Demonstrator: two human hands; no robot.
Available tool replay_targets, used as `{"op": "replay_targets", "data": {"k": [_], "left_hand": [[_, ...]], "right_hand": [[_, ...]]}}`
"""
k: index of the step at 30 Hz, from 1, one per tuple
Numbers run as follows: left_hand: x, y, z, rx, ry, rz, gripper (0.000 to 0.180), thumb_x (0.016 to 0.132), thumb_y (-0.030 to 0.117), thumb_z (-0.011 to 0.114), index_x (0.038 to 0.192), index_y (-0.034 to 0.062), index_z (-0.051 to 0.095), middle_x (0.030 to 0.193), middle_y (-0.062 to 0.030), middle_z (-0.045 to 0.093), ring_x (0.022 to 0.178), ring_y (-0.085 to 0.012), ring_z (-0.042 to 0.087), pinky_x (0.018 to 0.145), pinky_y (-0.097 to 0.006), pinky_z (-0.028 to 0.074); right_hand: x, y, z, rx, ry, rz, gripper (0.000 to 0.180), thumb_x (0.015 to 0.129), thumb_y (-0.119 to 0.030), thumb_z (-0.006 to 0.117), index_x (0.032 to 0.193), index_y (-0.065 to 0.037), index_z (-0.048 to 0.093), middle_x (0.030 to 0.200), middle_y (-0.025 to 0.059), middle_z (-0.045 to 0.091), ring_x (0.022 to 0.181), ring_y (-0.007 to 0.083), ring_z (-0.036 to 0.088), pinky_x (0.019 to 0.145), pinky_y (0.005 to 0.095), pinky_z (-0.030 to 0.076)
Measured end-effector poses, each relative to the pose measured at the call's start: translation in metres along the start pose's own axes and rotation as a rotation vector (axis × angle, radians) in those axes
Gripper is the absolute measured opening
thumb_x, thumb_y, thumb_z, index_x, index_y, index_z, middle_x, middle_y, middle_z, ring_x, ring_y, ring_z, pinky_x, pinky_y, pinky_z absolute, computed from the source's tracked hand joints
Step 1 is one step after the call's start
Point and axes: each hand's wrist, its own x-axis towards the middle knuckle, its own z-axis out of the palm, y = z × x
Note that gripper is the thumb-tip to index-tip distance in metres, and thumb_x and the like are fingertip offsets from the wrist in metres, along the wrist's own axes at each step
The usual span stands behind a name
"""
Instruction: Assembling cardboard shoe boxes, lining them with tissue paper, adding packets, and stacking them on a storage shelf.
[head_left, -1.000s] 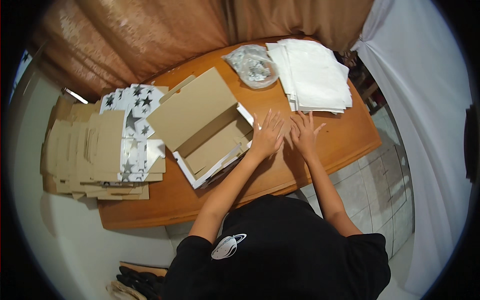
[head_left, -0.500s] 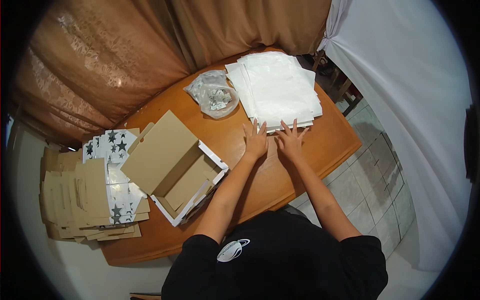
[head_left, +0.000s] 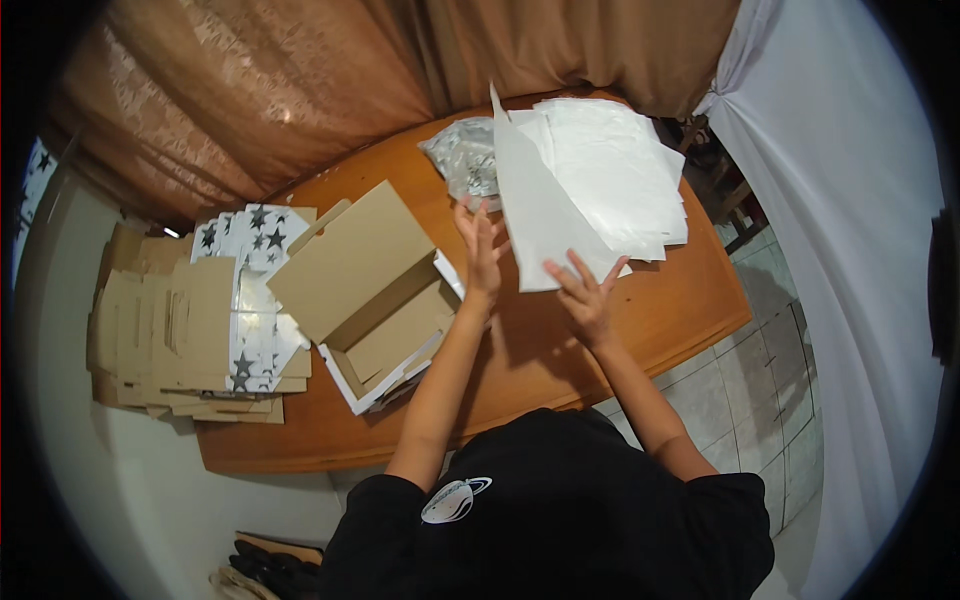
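At the left of the worktop (head_left: 690, 290), a stack of flattened brown cardboard (head_left: 165, 325) is being seen, with star-printed white pieces (head_left: 258, 345) being overlapped along its right side. To the right, an open cardboard box (head_left: 350, 262) is being shown with its brown inside exposed, its lid being tilted back toward the far left and its white edges being turned toward the near side. Just beyond the box, the left hand (head_left: 482, 258) is being kept open, nothing being gripped, its fingers being spread just beside the left edge of a white sheet (head_left: 548, 220); whether that edge is being touched cannot be told. At the far side, a clear plastic bag (head_left: 465, 155) with silvery contents is being partly hidden by the sheet, which is being tilted up along its left side. The fingers of the right hand (head_left: 586, 300) are being spread over the sheet's near edge; whether it is being pinched cannot be told. Farther right, a stack of white sheets (head_left: 610, 170) is being partly covered by the tilted one.
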Motion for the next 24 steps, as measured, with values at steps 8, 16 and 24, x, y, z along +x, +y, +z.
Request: {"op": "replay_targets", "data": {"k": [8,16,24], "left_hand": [[-0.057,0.091,-0.073,0.243,0.011,0.206,0.087,0.081,0.008,0.062,0.140,0.0171,-0.002,0.127,-0.0236,0.039,0.104,-0.0227,0.053,0.080,-0.032,0.048],[-0.102,0.092,-0.185,0.542,0.341,0.356,0.067,0.077,-0.009,0.055,0.133,0.0088,0.024,0.128,-0.0198,0.040,0.079,-0.0106,0.056,0.062,-0.018,0.045],[-0.136,0.073,-0.235,1.380,0.643,0.325,0.044,0.076,0.004,0.057,0.119,0.0087,0.052,0.124,-0.0194,0.043,0.113,-0.0362,0.040,0.094,-0.042,0.034]], "right_hand": [[-0.005,-0.081,0.046,0.230,-0.041,-0.333,0.010,0.076,-0.018,0.062,0.085,-0.023,0.063,0.120,-0.0172,0.053,0.116,0.0087,0.046,0.102,0.0657,-0.006],[0.004,-0.141,0.082,0.389,-0.126,-0.493,0.014,0.076,-0.017,0.062,0.089,-0.022,0.063,0.117,-0.0174,0.054,0.116,0.0097,0.046,0.101,0.0673,0.000],[0.014,-0.147,0.107,0.694,-0.465,-0.520,0.034,0.071,-0.003,0.060,0.101,-0.020,0.062,0.119,-0.0003,0.054,0.119,0.0193,0.045,0.101,0.0647,0.011]]}}
